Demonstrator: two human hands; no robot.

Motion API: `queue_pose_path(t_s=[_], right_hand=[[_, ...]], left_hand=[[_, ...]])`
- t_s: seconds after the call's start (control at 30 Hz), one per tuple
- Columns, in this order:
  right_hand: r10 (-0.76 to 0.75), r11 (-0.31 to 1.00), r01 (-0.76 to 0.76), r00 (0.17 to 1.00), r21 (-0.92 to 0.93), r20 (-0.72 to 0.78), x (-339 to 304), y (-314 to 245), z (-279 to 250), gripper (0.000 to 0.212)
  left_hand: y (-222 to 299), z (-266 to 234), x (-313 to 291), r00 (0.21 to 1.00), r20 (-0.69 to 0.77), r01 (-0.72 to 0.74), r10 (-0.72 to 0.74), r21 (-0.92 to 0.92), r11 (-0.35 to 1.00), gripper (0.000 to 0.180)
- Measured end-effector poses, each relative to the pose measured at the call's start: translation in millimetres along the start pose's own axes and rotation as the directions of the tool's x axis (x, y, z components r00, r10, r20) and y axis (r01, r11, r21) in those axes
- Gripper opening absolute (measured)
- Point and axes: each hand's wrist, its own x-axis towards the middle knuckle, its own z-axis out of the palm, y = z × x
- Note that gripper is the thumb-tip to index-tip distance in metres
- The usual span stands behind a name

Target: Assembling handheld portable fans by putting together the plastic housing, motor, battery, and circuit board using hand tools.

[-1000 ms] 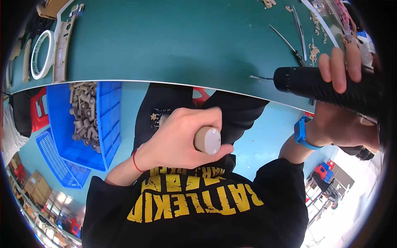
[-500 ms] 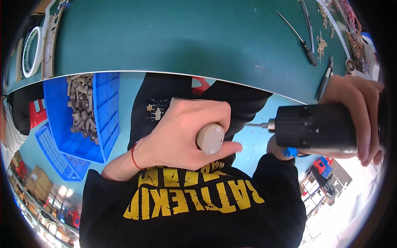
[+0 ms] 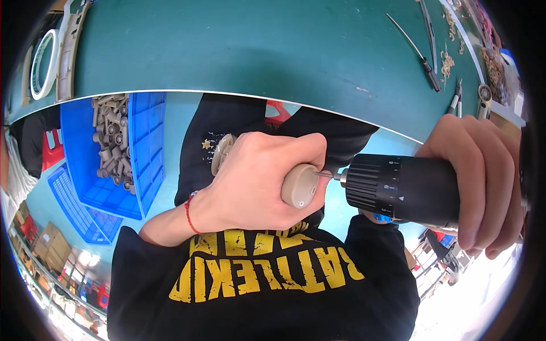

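My left hand (image 3: 256, 176) is closed round a beige plastic part (image 3: 300, 186), whose rounded end face with small screws or holes points right. Another piece of it, pale and flared, shows behind the hand near the wrist; the middle is hidden in my fist. My right hand (image 3: 483, 182) grips a black power screwdriver (image 3: 404, 187) lying level, its bit pointing left. The tip of the thin bit (image 3: 325, 174) meets the upper edge of the part's end face. Both hands are over my lap, in front of the green table (image 3: 216, 45).
A blue crate (image 3: 149, 153) with many beige tube-like parts (image 3: 114, 142) stands at the left, beside a blue basket (image 3: 71, 193). On the table lie a screwdriver (image 3: 426, 68), tweezers (image 3: 429, 28), a tape roll (image 3: 44, 65) and small beige bits (image 3: 447, 65).
The power screwdriver has moved left, bringing its bit from apart to the end face of the beige part. My left hand has shifted slightly right and turned the part a little.
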Motion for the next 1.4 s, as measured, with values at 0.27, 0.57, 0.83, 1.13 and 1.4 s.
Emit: queue_pose_path(t_s=[0.27,0.57,0.83,1.13,1.4], right_hand=[[-0.027,0.997,0.021,0.997,0.074,0.078,-8.5,-20.5,-20.0,0.003],[-0.035,0.991,0.012,0.983,0.131,0.178,-9.8,-17.5,-30.0,0.003],[-0.026,0.994,-0.006,0.954,0.105,0.299,-7.0,-15.7,-35.9,0.012],[-0.045,0.994,0.030,0.987,0.100,0.154,-3.9,-23.6,-47.9,0.011],[-0.030,0.996,0.031,0.999,0.080,-0.014,0.3,-24.6,-50.2,0.017]], left_hand=[[1.8,4.2,-2.6,0.998,-0.051,0.035,-0.033,0.045,0.998,0.018],[-0.4,5.4,-5.1,0.996,-0.083,0.039,-0.031,0.092,0.995,0.018],[5.2,2.6,-5.7,0.993,-0.119,0.048,-0.028,0.170,0.984,0.017],[9.0,-5.2,-4.7,0.994,-0.094,0.069,-0.050,0.207,0.976,0.016],[8.1,-4.3,-3.4,0.997,-0.047,0.072,-0.064,0.194,0.978,0.017]])
